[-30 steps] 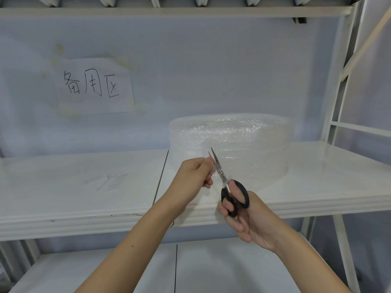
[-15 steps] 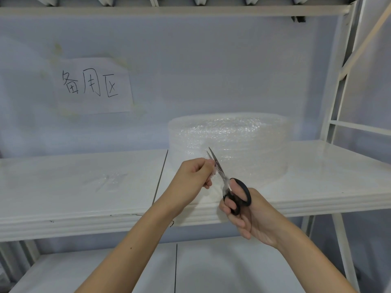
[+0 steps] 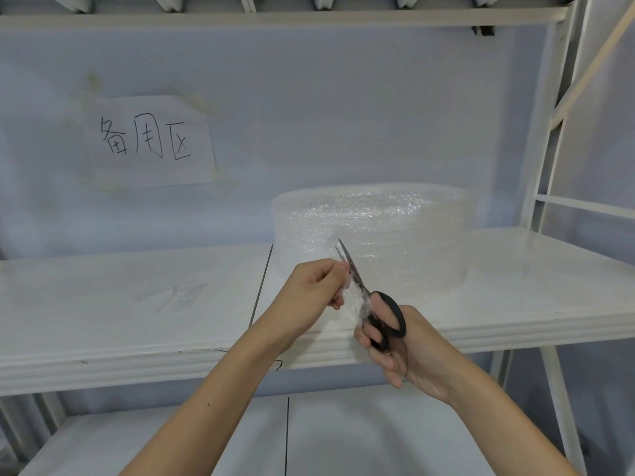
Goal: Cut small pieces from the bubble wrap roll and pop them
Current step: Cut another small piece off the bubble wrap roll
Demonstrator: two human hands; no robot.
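A strip of wrap [image 3: 355,297] is pinched in the closed left hand [image 3: 318,286], just in front of the roll [image 3: 395,231]. Black-handled scissors [image 3: 372,300] are gripped by the right hand [image 3: 402,348], just right of and below the left hand, with fingers [image 3: 372,333] threaded through the handle loops. The blades point up and away, slightly parted, and the strip is caught between them beside the left fingertips. The roll stands on end on the shelf [image 3: 515,304], directly behind both hands. Well to the left of the left hand, a few small clear scraps [image 3: 178,297] lie flat on the shelf. Further up and left, a paper sign [image 3: 151,140] with handwritten characters is stuck to the wall. A lower shelf [image 3: 343,441] is seen beneath the forearms.
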